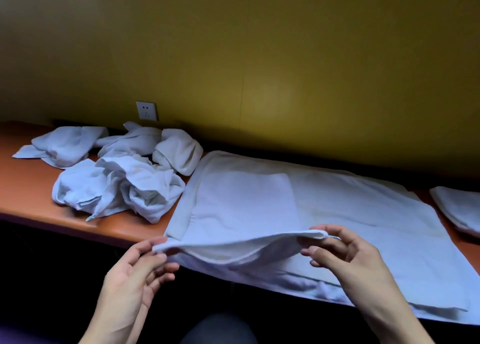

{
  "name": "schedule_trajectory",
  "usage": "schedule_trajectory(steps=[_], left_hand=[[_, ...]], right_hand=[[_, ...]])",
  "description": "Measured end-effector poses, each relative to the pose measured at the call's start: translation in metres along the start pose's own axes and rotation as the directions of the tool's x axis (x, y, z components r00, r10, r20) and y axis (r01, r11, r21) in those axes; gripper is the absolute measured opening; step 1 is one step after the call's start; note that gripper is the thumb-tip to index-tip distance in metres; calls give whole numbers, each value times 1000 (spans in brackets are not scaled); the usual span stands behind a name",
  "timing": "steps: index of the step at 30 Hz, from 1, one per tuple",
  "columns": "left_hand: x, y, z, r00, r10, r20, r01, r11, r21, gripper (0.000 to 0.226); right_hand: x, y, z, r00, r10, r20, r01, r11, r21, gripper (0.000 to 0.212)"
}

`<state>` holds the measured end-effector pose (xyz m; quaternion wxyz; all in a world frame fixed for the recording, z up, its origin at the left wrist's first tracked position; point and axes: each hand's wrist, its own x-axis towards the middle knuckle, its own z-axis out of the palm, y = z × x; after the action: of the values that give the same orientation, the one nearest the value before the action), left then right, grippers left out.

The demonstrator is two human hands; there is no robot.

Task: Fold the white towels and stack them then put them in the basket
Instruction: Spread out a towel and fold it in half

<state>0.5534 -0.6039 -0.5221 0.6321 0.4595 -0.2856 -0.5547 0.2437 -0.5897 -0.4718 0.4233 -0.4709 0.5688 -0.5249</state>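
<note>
A small white towel (244,208) lies on a larger white towel (363,214) spread over the orange table (28,188). My left hand (135,273) pinches the small towel's near left corner. My right hand (348,255) pinches its near right corner, and the near edge is lifted off the surface between them. Several crumpled white towels (117,172) are heaped at the left of the table. A folded white towel (459,208) lies at the far right edge of the view. No basket is in view.
A yellow wall runs behind the table, with a white wall socket (147,110) above the crumpled heap. The table's front edge curves toward me, and below it is dark space with my knee (220,330).
</note>
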Motion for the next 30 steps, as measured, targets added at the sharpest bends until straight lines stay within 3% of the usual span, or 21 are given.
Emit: schedule_trajectory(steps=[3, 7, 16, 24, 27, 30], left_hand=[[34, -2, 11, 997, 64, 51, -70, 988, 138, 39], [100, -8, 32, 974, 219, -56, -186, 917, 353, 14], [239, -12, 91, 914, 399, -68, -263, 714, 650, 17], [299, -42, 113, 937, 329, -115, -116, 608, 786, 18], [306, -56, 105, 974, 205, -98, -45, 596, 801, 31], [294, -59, 94, 988, 147, 44, -118, 545, 830, 54]], right_hand=[[54, 1, 7, 996, -51, -74, 41, 991, -128, 10], [141, 16, 16, 970, -211, -118, 153, 915, -375, 15], [284, 53, 34, 937, -250, -244, 109, 874, -474, 17], [336, 92, 41, 960, -140, -242, -7, 853, -521, 17], [337, 105, 40, 974, -37, -226, -107, 798, -593, 17], [319, 103, 33, 978, -50, -204, -85, 793, -603, 24]])
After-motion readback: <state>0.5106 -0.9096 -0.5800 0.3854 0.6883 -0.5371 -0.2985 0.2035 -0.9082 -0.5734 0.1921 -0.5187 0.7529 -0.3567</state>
